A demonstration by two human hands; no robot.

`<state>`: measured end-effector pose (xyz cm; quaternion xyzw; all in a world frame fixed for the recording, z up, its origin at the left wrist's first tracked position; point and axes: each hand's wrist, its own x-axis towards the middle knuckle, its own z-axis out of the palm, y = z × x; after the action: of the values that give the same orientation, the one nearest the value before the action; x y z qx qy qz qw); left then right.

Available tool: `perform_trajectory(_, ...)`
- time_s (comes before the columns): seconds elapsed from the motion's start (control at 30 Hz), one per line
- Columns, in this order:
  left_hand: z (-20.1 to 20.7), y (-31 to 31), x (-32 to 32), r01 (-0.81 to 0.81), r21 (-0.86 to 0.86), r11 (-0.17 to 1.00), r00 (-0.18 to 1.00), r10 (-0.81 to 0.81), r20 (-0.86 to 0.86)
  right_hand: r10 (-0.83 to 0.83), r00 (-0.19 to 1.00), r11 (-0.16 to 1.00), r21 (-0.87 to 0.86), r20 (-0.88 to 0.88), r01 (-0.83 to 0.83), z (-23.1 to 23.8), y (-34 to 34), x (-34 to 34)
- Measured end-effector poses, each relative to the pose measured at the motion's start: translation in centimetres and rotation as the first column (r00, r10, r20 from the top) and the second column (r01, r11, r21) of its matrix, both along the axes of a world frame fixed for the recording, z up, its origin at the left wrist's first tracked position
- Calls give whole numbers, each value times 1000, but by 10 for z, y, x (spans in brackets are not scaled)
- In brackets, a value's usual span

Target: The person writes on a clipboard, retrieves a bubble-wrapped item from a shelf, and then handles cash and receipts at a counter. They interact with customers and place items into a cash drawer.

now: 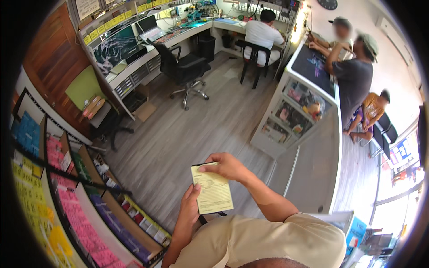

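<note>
Yellow pad: a pale yellow, rectangular paper pad with printed lines point(214, 192) was upheld in front of the wearer's torso, over the floor, its ruled face up toward the head camera, a dark strip along its top edge.
Right hand: the bare right hand point(225, 167) pinched the pad's top – thumb across the face, other fingers at or behind the upper edge, partly hidden.
Left hand: the bare left hand point(191, 203) gripped the left edge low down, thumb on the front; fingers behind out of sight.
Wearer: a beige short-sleeved shirt point(263, 236) filled the lower edge.
Floor: grey wood-look planks point(178, 138) lay beyond the pad.
Left side: a tiered display rack point(117, 209) held rows of pink, yellow, blue and purple packets; past it, a green-backed chair point(82, 87) stood near a brown wooden door point(56, 53).
Right side: a white-and-grey counter with glazed shelves point(317, 161); a person in a dark grey shirt point(357, 73) leaned at its outer side.
Far end: a black office chair point(192, 71) stood by a white L-shaped workbench point(229, 29) – a person in a white shirt point(261, 35) sat there, back turned.
</note>
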<state>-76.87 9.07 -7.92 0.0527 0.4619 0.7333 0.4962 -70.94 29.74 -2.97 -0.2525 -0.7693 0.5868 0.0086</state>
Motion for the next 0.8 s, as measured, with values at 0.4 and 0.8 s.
perform_trajectory(0.4,-25,308,-318,17,-67,998,997,-22,-75,-327,936,941,53,-129,335,-6,355,-236)
perform_trajectory(0.8,-38,745,-533,87,80,993,995,-82,-64,-711,703,687,-185,30,703,-128,699,-303)
